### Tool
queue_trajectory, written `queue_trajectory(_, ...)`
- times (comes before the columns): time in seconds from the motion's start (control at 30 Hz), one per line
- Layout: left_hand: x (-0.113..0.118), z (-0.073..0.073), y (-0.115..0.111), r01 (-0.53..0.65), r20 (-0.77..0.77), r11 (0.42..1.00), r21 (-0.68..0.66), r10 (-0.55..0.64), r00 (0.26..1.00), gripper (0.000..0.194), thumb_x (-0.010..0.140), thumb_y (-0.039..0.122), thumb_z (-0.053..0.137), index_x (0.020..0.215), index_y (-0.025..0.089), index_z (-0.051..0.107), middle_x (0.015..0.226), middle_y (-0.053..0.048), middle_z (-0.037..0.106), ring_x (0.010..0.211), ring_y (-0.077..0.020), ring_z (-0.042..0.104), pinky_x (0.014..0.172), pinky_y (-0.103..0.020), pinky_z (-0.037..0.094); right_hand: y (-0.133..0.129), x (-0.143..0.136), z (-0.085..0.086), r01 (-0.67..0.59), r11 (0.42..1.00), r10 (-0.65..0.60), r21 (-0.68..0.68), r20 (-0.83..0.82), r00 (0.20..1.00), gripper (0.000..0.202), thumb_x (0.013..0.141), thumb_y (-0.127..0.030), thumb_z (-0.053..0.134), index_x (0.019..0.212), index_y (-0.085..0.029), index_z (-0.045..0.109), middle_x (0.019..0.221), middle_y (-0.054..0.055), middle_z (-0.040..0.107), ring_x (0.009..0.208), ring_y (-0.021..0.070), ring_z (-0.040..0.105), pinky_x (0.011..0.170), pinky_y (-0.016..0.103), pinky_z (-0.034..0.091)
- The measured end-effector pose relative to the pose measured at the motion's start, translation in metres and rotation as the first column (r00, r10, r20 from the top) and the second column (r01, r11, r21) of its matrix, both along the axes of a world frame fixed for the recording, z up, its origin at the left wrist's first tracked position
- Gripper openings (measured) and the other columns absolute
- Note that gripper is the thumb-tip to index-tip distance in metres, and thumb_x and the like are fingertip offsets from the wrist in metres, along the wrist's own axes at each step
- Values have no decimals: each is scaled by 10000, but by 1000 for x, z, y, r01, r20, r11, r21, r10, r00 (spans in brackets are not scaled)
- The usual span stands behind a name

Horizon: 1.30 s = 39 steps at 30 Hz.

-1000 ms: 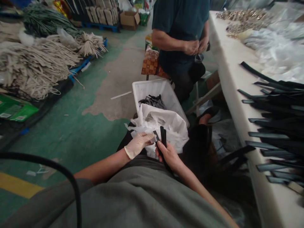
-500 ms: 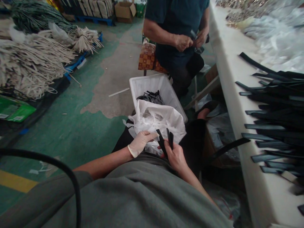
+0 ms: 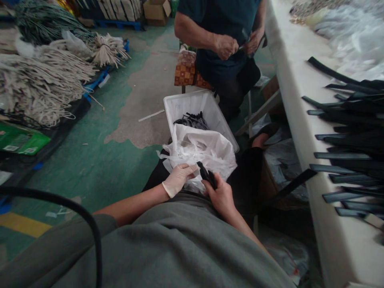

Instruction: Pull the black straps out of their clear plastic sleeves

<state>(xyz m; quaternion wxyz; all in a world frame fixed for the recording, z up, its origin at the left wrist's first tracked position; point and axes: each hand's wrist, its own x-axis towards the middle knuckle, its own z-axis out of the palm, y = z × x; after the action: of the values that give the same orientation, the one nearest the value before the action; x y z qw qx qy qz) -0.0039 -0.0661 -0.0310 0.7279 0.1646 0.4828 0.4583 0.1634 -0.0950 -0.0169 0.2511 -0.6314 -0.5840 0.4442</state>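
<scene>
My left hand [image 3: 179, 178], in a pale thin glove, is closed in a pinch over my lap. A small whitish piece shows at its fingertips, too blurred to name. Bare and closed, my right hand [image 3: 221, 194] grips several black straps [image 3: 207, 175], whose upper ends reach close to the left fingertips. Just beyond both hands, a white plastic sack [image 3: 207, 146] lies open across my lap and the near end of a white plastic bin [image 3: 220, 114]. Inside the bin are black strips [image 3: 193, 120].
On the right, a pale-covered table [image 3: 312, 216] bears many black straps [image 3: 354, 140] and clear plastic bags [image 3: 357, 44]. A co-worker [image 3: 222, 40] sits opposite, handling something small. Bundles of cream cords [image 3: 42, 84] lie at left. A black cable [image 3: 75, 208] curves across the near left.
The straps in my right hand have drawn together into a tighter bunch, and their ends now sit nearer my left fingertips. The co-worker's hands have shifted slightly.
</scene>
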Motion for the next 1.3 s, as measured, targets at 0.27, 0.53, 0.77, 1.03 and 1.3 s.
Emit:
queue_trajectory(0.27, 5, 0, 3, 4, 119, 992, -129, 12, 993, 361, 574, 325, 895, 785, 124, 682, 827, -58, 705, 767, -158, 651, 769, -299, 485, 2, -5, 0, 118, 966, -197, -231, -356, 914, 299, 797, -483, 639, 939, -240, 539, 911, 61, 747, 597, 227, 702, 548, 347, 557)
queue_trajectory(0.53, 3, 2, 5, -103, 81, 985, -142, 115, 990, 383, 533, 310, 911, 740, 139, 639, 808, -31, 693, 777, -155, 649, 778, -299, 487, 11, 13, -10, 275, 940, -324, -201, -272, 906, 396, 695, -432, 731, 982, -169, 664, 839, 64, 730, 521, 155, 592, 475, 284, 483)
queue_trajectory(0.77, 0, 3, 7, -111, 130, 978, -176, 135, 982, 365, 575, 286, 900, 742, 143, 608, 756, -19, 688, 703, -141, 655, 711, -268, 497, 9, 14, -1, -111, 989, 99, -97, -120, 988, 269, 827, -430, 602, 725, -197, 689, 673, 40, 719, 646, 218, 655, 612, 315, 493)
queue_trajectory(1.03, -24, 17, 22, -212, 158, 938, -273, 261, 952, 187, 812, 291, 745, 820, 162, 610, 803, -29, 708, 669, -131, 670, 633, -242, 513, 9, 35, 42, -290, 955, 270, 57, 229, 935, 196, 858, -358, 576, 800, -207, 686, 659, 18, 701, 603, 189, 651, 579, 268, 441)
queue_trajectory(1.3, -17, 20, 14, -175, 197, 961, -216, 218, 956, 243, 734, 310, 811, 793, 156, 632, 792, -23, 695, 686, -136, 663, 664, -251, 510, 15, 12, 41, -359, 933, 323, 25, 382, 866, 170, 848, -319, 561, 883, -243, 708, 739, 22, 737, 659, 189, 671, 586, 250, 412)
